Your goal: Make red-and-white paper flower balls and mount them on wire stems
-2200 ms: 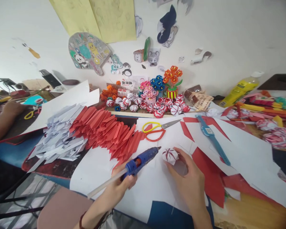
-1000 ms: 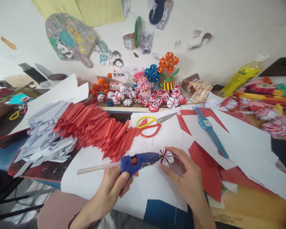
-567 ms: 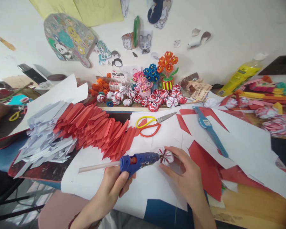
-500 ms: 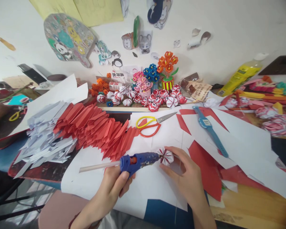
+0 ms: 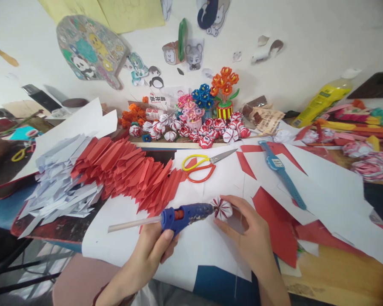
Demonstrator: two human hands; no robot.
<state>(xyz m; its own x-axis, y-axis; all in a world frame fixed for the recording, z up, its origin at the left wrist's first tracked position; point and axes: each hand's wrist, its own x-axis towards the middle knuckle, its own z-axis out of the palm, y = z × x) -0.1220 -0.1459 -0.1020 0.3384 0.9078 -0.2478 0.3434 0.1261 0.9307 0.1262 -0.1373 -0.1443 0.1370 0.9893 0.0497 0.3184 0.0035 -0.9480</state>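
Note:
My left hand [image 5: 158, 246] is wrapped round the handle of a blue hot glue gun [image 5: 187, 216]. A pale glue stick [image 5: 134, 223] pokes out of its back end. The gun's nozzle meets the middle of a small red-and-white paper flower [image 5: 223, 209]. Between thumb and fingers, my right hand [image 5: 247, 225] pinches that flower from its right side. White paper [image 5: 178, 263] lies beneath both hands. Beyond them rest scissors [image 5: 199, 168] with one yellow and one orange handle.
Folded red paper strips [image 5: 124, 170] and white ones [image 5: 65, 182] are heaped on the left. A blue watch [image 5: 282, 174] lies on paper sheets at right. Finished paper flowers [image 5: 206, 141] line the ledge by the wall, and a yellow bottle [image 5: 325, 100] leans at back right.
Almost nothing differs. The glue stick's free end sits very slightly lower and farther right; both hands, the gun and the flower keep their places.

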